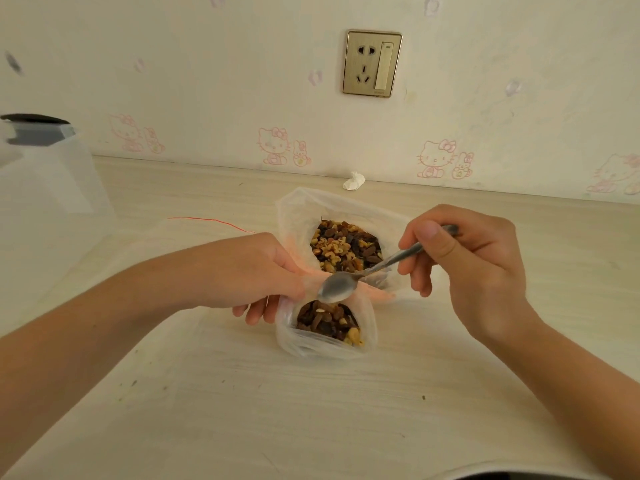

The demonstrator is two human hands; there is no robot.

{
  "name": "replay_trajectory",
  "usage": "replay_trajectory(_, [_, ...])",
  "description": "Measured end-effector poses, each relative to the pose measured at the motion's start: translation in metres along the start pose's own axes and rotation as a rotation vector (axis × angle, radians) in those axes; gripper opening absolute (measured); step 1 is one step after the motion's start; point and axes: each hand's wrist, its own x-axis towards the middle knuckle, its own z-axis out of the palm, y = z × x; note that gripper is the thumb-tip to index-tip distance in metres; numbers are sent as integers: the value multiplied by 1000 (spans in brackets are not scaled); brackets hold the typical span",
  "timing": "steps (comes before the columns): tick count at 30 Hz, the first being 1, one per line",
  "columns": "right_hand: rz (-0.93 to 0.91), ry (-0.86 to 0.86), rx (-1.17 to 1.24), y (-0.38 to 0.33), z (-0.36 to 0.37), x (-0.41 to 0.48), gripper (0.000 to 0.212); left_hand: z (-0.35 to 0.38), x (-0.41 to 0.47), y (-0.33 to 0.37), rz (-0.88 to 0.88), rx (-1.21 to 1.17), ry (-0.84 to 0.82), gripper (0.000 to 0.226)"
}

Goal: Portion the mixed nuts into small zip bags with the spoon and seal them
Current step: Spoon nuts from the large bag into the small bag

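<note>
My left hand (pixel 256 271) grips the mouth edge of the small clear plastic zip bag (pixel 311 348), part-filled. My right hand (pixel 467 268) pinches the silver metal spoon (pixel 367 271), bowl looks empty, over that mouth. Large open clear plastic bag (pixel 298 209) of brown-tan mixed nuts (pixel 346 245) touches it at 12 o'clock on the pale wood-grain table (pixel 311 427).

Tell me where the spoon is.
Head view, centre: the right hand grips the spoon, its bowl over the small zip bag, beside the left hand.
</note>
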Motion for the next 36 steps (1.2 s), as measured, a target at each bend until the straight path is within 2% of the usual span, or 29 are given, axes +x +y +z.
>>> replay_trajectory(5, [74, 232, 66, 3, -8, 9, 29, -9, 0, -5, 8, -2, -9, 36])
replay_trajectory(7, [112, 279, 22, 6, -12, 13, 30, -16, 5, -11, -44, -66, 120, 47])
replay_trajectory(10, [148, 293, -45, 11, -14, 16, 30, -21, 16, -23, -87, -128, 417, 69])
replay_trajectory(13, [174, 302, -134, 16, -15, 19, 29, -12, 30, -24, -72, -137, 481, 77])
replay_trajectory(21, [250, 290, -256, 26, -24, 23, 31, -6, 77, -27, -159, -51, 431, 35])
replay_trajectory(26, [252, 295, -313, 25, -24, 24, 31, -4, 79, -37, -121, -36, 474, 37])
replay_trajectory(32, [283, 226, -342, 27, -19, 22, 31, 2, 79, -35, -25, -197, 463, 31])
replay_trajectory(36, [339, 202, -293, 31, -15, 22, 29, 6, 78, -30, 56, -403, 391, 24])
